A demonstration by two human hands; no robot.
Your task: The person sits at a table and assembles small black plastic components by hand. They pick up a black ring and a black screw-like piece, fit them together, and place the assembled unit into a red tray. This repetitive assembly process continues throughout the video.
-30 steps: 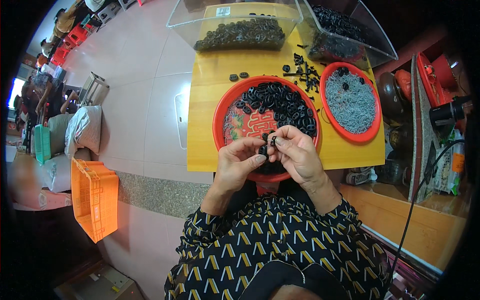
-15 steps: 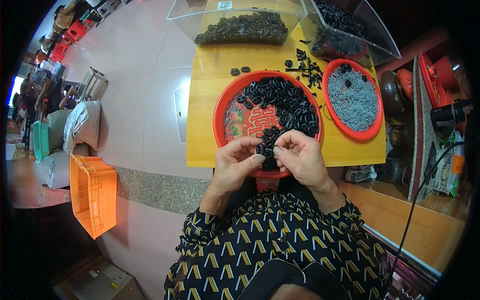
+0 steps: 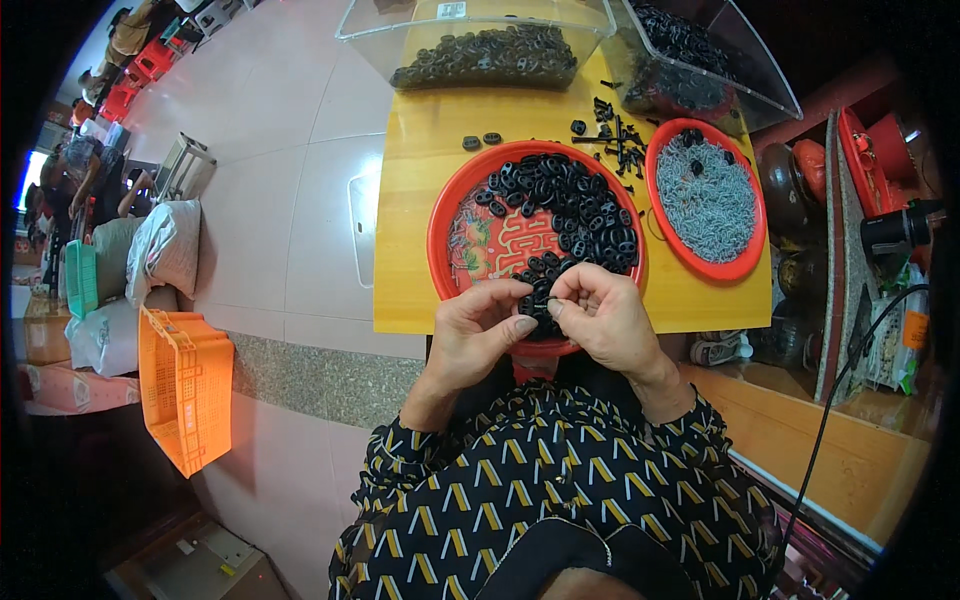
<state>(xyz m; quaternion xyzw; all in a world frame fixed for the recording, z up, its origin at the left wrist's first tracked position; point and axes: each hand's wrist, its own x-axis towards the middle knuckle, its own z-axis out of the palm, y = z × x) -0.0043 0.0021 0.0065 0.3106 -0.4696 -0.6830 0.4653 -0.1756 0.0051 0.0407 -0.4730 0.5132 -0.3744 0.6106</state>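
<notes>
My left hand (image 3: 468, 328) is over the near rim of a red round tray (image 3: 437, 225), thumb and index fingertips apart, no piece distinct between them. Facing it, my right hand (image 3: 603, 315) has thumb and index finger pinched together; whatever they hold is too small or hidden to make out. Both hands' tips are close together above a heap of black oval two-holed pieces, which look like cord locks (image 3: 600, 220). These cover the tray's right side and near part, and the tray's patterned red bottom (image 3: 495, 245) shows at left.
A second red tray (image 3: 757, 240) holds small silvery metal pieces (image 3: 705, 215). Black stem-like parts (image 3: 625, 145) lie on the yellow table (image 3: 405, 200). Two clear bins (image 3: 360, 35) (image 3: 770, 85) of black pieces stand behind. An orange crate (image 3: 185, 390) is at left; people (image 3: 85, 170) work farther off.
A black cord lock showed plainly between my left fingertips before; now it does not stand out there. My left hand has shifted slightly; the right stays pinched in nearly the same place.
</notes>
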